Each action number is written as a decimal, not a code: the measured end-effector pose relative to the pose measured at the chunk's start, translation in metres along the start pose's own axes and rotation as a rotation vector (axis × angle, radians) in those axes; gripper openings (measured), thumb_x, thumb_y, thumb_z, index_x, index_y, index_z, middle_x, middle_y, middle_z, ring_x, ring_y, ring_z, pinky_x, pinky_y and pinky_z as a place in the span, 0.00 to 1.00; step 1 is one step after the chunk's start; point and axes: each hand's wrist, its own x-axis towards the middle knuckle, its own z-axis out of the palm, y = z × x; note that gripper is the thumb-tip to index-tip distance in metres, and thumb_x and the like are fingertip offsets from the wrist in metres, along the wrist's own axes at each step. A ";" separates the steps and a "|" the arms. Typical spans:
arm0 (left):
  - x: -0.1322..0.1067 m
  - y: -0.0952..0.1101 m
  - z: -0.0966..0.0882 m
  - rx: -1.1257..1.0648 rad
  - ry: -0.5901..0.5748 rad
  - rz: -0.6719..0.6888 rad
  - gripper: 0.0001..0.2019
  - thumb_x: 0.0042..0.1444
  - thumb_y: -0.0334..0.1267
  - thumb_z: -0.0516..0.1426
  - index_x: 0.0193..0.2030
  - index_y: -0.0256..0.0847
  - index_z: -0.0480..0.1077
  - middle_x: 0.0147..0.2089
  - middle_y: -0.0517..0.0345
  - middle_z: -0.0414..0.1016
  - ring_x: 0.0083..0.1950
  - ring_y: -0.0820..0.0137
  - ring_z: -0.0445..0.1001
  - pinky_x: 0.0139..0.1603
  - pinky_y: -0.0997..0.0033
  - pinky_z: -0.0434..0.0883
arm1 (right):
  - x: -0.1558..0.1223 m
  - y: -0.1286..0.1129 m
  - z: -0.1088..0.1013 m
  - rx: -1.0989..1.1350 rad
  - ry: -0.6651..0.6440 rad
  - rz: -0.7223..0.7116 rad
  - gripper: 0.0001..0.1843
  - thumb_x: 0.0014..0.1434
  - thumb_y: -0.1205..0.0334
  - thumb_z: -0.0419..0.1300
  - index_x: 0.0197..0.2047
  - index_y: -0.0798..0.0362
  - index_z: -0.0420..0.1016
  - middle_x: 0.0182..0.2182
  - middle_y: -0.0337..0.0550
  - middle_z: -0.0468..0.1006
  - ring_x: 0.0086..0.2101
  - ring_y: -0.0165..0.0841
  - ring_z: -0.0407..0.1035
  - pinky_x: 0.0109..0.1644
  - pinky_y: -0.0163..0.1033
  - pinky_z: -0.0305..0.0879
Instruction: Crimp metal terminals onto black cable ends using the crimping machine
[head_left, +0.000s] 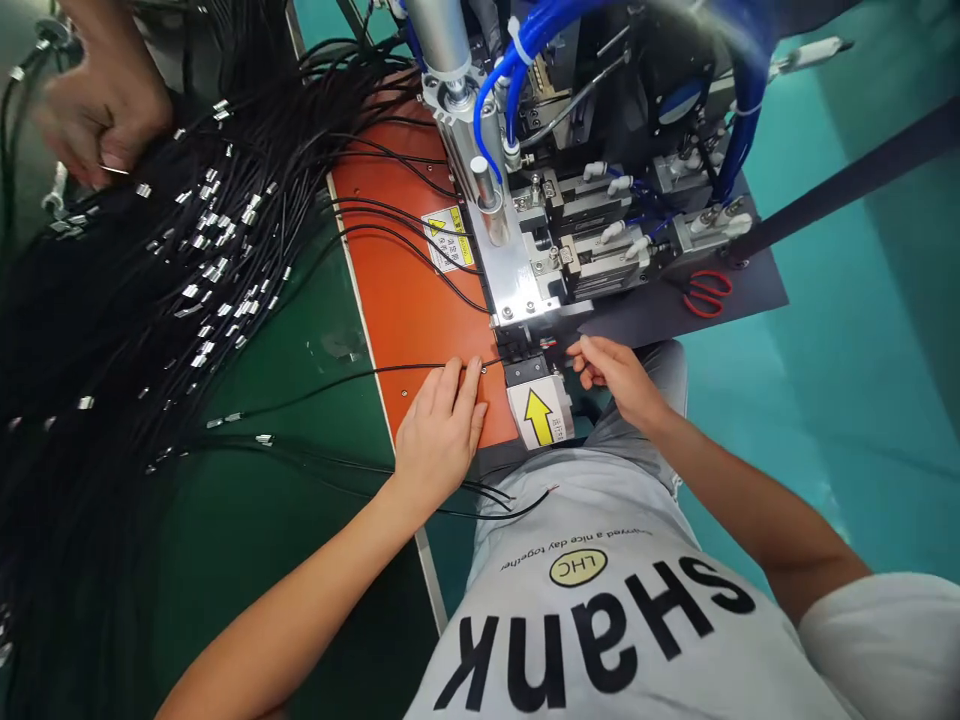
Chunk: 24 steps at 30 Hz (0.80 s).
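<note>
My left hand (439, 430) lies on the orange plate (390, 290), its fingertips pressed over a black cable (341, 380). That cable runs from the left, under the fingers, into a small black fixture (517, 352) at the front of the machine. Thin coloured wire ends (549, 343) stick out on the fixture's right side. Just right of them is my right hand (611, 375), with thumb and forefinger drawn together and the other fingers curled. Anything between those fingertips is too small to make out. Below the fixture sits a white block with a yellow arrow (538, 415).
Many black cables with shiny metal ends (217, 265) cover the green table (300, 560) at left. Another person's hand (112, 110) works there. Several cables enter the machine (517, 260) behind my hands. Red-handled scissors (706, 293) lie at right. Loose cable ends (517, 512) hang near my lap.
</note>
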 end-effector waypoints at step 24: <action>0.060 -0.155 -0.074 0.165 -0.082 -0.491 0.10 0.62 0.31 0.50 0.49 0.31 0.65 0.50 0.38 0.68 0.50 0.57 0.72 0.52 0.56 0.68 | -0.058 -0.007 -0.021 -0.137 0.107 0.018 0.15 0.56 0.44 0.66 0.40 0.46 0.80 0.33 0.44 0.74 0.27 0.32 0.65 0.32 0.42 0.65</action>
